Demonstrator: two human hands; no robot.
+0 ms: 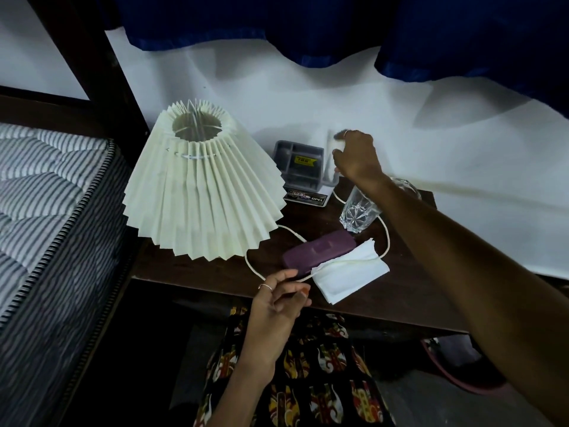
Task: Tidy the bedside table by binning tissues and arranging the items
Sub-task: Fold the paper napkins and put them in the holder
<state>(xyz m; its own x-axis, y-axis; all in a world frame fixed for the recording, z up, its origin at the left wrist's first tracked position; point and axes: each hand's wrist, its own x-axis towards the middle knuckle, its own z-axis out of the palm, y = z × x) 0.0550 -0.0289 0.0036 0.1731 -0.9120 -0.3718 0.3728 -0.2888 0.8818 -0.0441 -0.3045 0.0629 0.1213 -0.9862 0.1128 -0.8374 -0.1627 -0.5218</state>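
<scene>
reaching far across the dark wooden bedside table [385, 291], the right arm is stretched out long from the lower right corner, forearm nearly straight, wrist bent down over the back edge by the white wall. the right hand [357, 155] has its fingers curled round something pale and blurred, a white tissue-like wad or small container [334, 146], too smeared to name for sure, held just right of the grey organiser [297, 163] with its yellow sticker. a ring shows on one finger up top. the left hand [277, 300] sits low at the front edge of the table, palm turned inward, fingers loosely bent and a little apart, thumb and forefinger pinching the white lamp cord [255, 269] where it loops off the front. a ring on this hand too. just beyond those fingertips lies the purple case [320, 251], lying flat, and overlapping its right end is a folded white tissue [348, 278], with the cord running across its top. behind that, a cut-glass tumbler [358, 211] stands upright under the right forearm. on the left of the table the cream pleated lampshade [197, 186] tilts toward the striped mattress [46, 192]. blue curtain [308, 26] hangs above.
</scene>
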